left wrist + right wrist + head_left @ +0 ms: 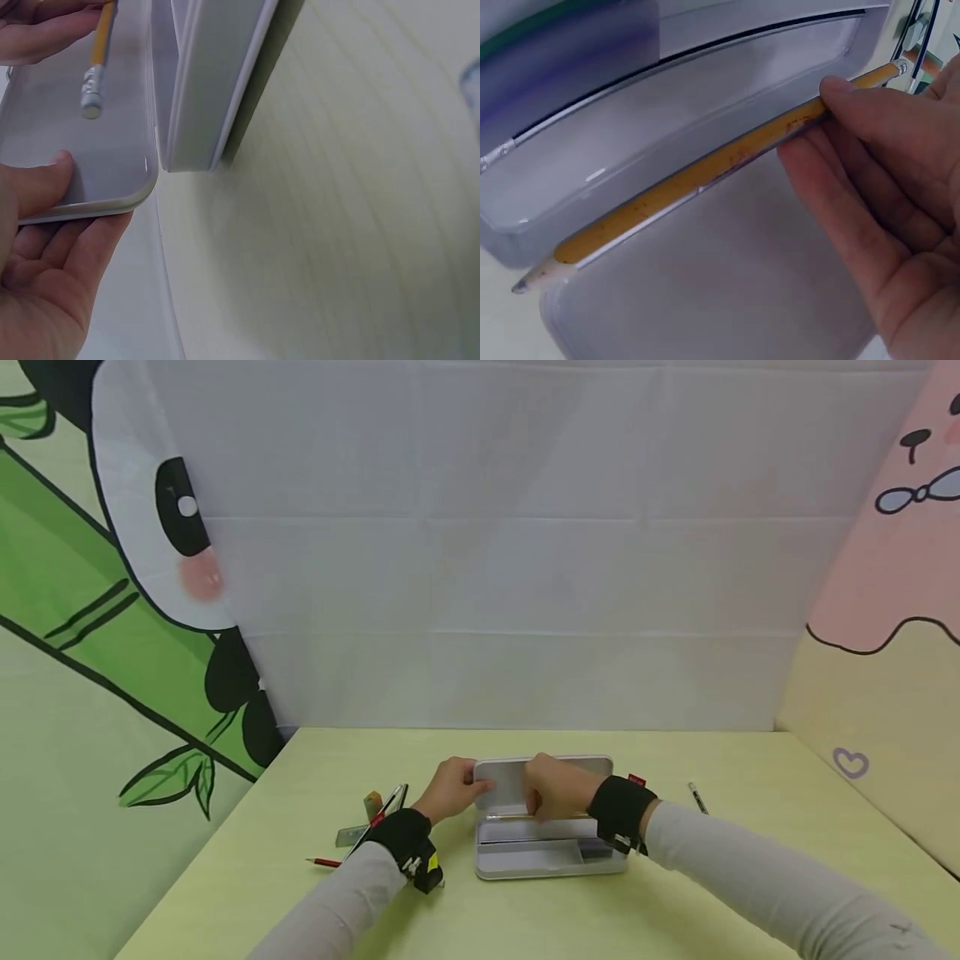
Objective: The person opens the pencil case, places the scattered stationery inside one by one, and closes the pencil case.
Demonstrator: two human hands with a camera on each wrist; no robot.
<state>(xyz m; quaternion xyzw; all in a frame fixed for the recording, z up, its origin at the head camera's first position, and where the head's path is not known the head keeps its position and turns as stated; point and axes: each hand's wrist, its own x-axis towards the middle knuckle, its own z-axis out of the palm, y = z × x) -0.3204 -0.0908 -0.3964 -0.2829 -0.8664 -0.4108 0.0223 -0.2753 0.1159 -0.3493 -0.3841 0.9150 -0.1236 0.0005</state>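
An open pencil case (528, 862), pale grey with inner compartments, lies on the table with its lid (495, 772) tipped up at the back. My left hand (448, 792) grips the lid's left end, thumb on the inner face and fingers behind it, as the left wrist view shows. Over the case, my right hand (558, 787) pinches a yellow pencil (641, 206) near its eraser end. The pencil lies lengthwise along the hinge side, its sharpened tip toward the far end. Whether it touches the case, I cannot tell. A dark, thin pencil (496, 156) with a silver band rests in a compartment.
Left of the case are a brown block (372, 804), a grey-green flat piece (349, 836), a red pencil (324, 862) and some dark pens. Another pencil (698, 797) lies to the right. A white sheet (525, 568) hangs behind the table.
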